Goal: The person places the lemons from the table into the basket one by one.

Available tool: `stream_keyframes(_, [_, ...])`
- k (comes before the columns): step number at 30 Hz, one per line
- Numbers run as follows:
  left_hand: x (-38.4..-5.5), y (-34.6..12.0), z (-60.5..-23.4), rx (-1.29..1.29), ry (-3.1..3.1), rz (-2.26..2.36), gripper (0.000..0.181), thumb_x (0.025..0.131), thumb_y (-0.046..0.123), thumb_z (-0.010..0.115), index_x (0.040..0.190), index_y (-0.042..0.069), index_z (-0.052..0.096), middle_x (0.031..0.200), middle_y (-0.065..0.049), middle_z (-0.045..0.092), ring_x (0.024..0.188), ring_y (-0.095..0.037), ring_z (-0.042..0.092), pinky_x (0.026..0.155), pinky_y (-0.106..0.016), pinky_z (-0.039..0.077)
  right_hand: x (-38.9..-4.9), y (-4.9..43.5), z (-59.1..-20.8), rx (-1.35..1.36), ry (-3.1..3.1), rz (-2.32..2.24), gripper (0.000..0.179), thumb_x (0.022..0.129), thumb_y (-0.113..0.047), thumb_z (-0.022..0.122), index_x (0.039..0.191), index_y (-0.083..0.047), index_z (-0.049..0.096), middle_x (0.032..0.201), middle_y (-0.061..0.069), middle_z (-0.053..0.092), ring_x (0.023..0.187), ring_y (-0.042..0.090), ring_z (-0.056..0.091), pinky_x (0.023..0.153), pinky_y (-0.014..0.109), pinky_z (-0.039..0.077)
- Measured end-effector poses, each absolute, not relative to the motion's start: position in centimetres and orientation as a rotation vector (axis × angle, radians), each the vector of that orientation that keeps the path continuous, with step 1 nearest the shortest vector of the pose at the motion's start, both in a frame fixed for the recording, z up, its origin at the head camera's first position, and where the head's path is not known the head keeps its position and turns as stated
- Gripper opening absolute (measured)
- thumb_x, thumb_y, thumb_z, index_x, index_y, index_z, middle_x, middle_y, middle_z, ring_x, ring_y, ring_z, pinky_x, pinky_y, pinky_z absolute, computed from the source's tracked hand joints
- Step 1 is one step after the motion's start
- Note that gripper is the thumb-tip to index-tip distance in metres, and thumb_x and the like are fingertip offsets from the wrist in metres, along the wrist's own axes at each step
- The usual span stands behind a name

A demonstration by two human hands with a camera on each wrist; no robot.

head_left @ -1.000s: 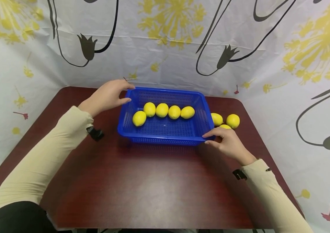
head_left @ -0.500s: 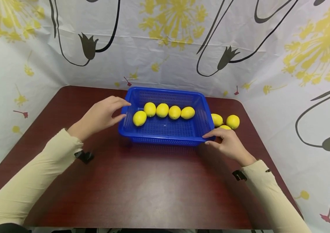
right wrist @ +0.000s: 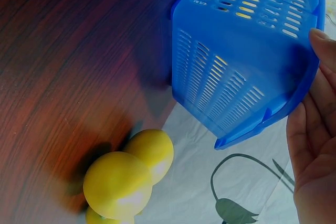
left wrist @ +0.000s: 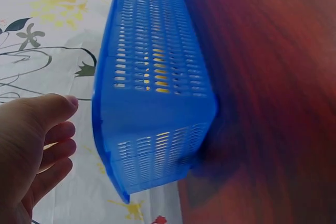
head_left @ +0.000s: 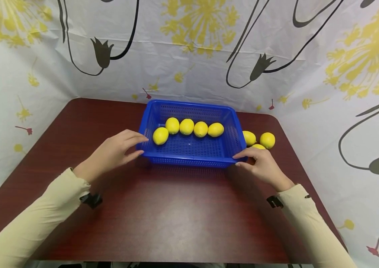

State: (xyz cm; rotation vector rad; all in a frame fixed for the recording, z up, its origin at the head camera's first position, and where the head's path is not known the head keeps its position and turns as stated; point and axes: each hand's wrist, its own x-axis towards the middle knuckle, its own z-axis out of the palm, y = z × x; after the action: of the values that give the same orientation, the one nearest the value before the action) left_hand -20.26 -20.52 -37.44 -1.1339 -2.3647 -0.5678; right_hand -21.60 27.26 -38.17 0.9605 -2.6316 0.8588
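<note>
A blue plastic basket (head_left: 189,160) with slotted walls stands on the table, several yellow lemons (head_left: 186,127) lying inside toward its back and left. At its front right corner my right hand (head_left: 262,165) pinches the rim; in the right wrist view the thumb (right wrist: 321,39) touches the rim's corner, with fingers (right wrist: 310,121) on the far side. My left hand (head_left: 110,153) is by the front left corner, fingers loosely bent and thumb apart from them. In the left wrist view a gap shows between that thumb (left wrist: 60,107) and the basket rim (left wrist: 97,111).
Outside the basket, to its right, lie 3 lemons (head_left: 267,140) on the dark red-brown table (head_left: 176,216); the basket and right hand partly cover some of them. A white flower-patterned sheet (head_left: 182,70) rises behind and on both sides.
My left hand has moved off the basket's back left corner and come down along its left side to the front left corner. The right hand and the basket stay put.
</note>
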Motion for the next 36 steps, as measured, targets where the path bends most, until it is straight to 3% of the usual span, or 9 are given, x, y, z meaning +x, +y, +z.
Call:
stream_keyframes(4, [-19.8,-20.6,-38.3,-1.153,-2.339,-0.583,0.042,0.082,0.011,0.084,0.119,-0.001,0.07,0.115,-0.012,0.068,0.108,-0.028,0.062,0.089,-0.045,0.055,-21.6,27.3,-38.2,0.955,-2.637,0.857,0.026,0.079,-0.003,0.085,0.103,-0.014,0.081,0.095,-0.007,0.074,0.076,0.024,0.056,0.063,0.036,0.046])
stream_keyframes(6, [-19.7,-20.6,-38.6,-1.171,-2.323,-0.59,0.038,0.089,0.021,0.079,0.119,-0.001,0.07,0.115,-0.012,0.068,0.107,-0.027,0.062,0.088,-0.044,0.055,-21.6,27.3,-38.2,0.952,-2.638,0.854,0.026,0.079,-0.004,0.085,0.103,-0.014,0.08,0.095,-0.006,0.074,0.077,0.023,0.056,0.064,0.036,0.046])
stream_keyframes(9, [-19.5,-20.5,-39.1,-1.182,-2.313,-0.6,0.046,0.1,0.04,0.061,0.118,-0.001,0.07,0.115,-0.011,0.068,0.106,-0.026,0.062,0.087,-0.044,0.056,-21.7,27.4,-38.2,0.95,-2.636,0.855,0.027,0.079,-0.004,0.085,0.103,-0.014,0.08,0.095,-0.006,0.074,0.077,0.024,0.057,0.064,0.035,0.046])
stream_keyframes(12, [-19.5,-20.5,-39.5,-1.179,-2.319,-0.61,0.056,0.102,0.048,0.045,0.118,0.0,0.07,0.115,-0.011,0.067,0.106,-0.026,0.062,0.087,-0.043,0.056,-21.7,27.4,-38.2,0.952,-2.632,0.856,0.027,0.079,-0.004,0.085,0.103,-0.015,0.08,0.095,-0.006,0.074,0.077,0.023,0.057,0.064,0.034,0.046])
stream_keyframes(14, [-19.4,-20.5,-39.8,-1.173,-2.326,-0.616,0.054,0.101,0.046,0.048,0.118,0.0,0.07,0.115,-0.01,0.067,0.106,-0.025,0.061,0.087,-0.043,0.056,-21.7,27.3,-38.3,0.955,-2.629,0.86,0.027,0.079,-0.004,0.085,0.103,-0.015,0.08,0.095,-0.006,0.074,0.077,0.023,0.057,0.064,0.034,0.045])
stream_keyframes(17, [-19.3,-20.5,-40.1,-1.16,-2.324,-0.621,0.04,0.099,0.035,0.063,0.117,0.001,0.071,0.115,-0.009,0.068,0.107,-0.025,0.061,0.088,-0.043,0.056,-21.7,27.3,-38.3,0.958,-2.626,0.859,0.027,0.079,-0.004,0.086,0.103,-0.015,0.08,0.095,-0.007,0.074,0.078,0.021,0.057,0.064,0.035,0.046])
stream_keyframes(22, [-19.4,-20.3,-40.6,-1.135,-2.282,-0.635,0.032,0.084,0.01,0.083,0.113,0.002,0.074,0.111,-0.008,0.07,0.106,-0.025,0.061,0.089,-0.043,0.055,-21.7,27.3,-38.4,0.959,-2.622,0.854,0.027,0.078,-0.004,0.086,0.103,-0.014,0.08,0.096,-0.007,0.074,0.08,0.016,0.057,0.066,0.034,0.047])
stream_keyframes(28, [-19.3,-20.2,-41.1,-1.099,-2.24,-0.662,0.037,0.075,0.0,0.086,0.111,0.003,0.075,0.108,-0.01,0.069,0.103,-0.027,0.062,0.087,-0.044,0.055,-21.8,27.3,-38.4,0.963,-2.62,0.862,0.027,0.078,-0.003,0.086,0.103,-0.014,0.08,0.095,-0.006,0.074,0.077,0.02,0.056,0.063,0.033,0.046])
stream_keyframes(36, [-19.3,-19.9,-41.4,-1.073,-2.207,-0.691,0.038,0.075,-0.003,0.085,0.111,0.002,0.076,0.107,-0.011,0.07,0.102,-0.028,0.063,0.087,-0.044,0.055,-21.7,27.4,-38.1,0.967,-2.657,0.831,0.026,0.079,-0.005,0.085,0.103,-0.014,0.08,0.096,-0.006,0.074,0.079,0.019,0.056,0.065,0.033,0.047])
